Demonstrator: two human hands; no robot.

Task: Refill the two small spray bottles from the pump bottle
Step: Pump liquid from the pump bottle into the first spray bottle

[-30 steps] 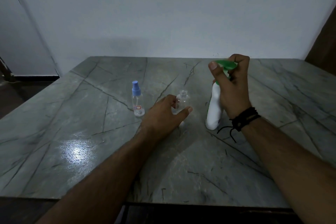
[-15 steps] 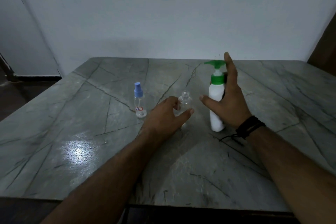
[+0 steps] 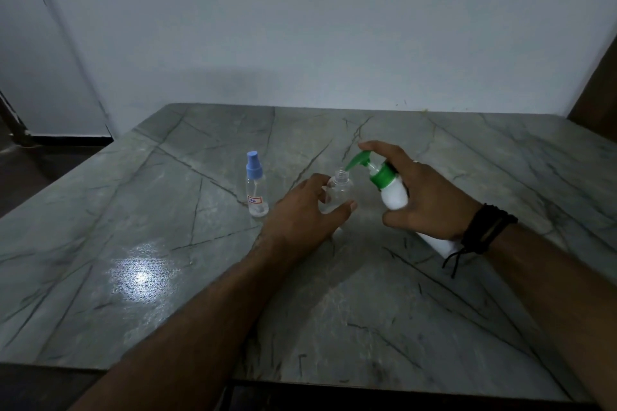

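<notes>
Pump bottle (image 3: 394,192) is now off the table and tilted in the right hand (image 3: 430,200), nozzle at the uncapped spray bottle (image 3: 339,192) the left hand (image 3: 302,213) grips, so refill 1 looks ready while the capped bottle (image 3: 256,185) waits.

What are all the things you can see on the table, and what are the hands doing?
Pump bottle: 1, white with green pump, tilted, nozzle over the open bottle.
Open spray bottle: 1, clear, no cap, table middle.
Capped spray bottle: 1, clear with blue cap, standing left of it.
Table: 1, grey-green stone.
Wristband: 1, black, right wrist.
Left hand: holds the open bottle.
Right hand: grips the pump bottle.
</notes>
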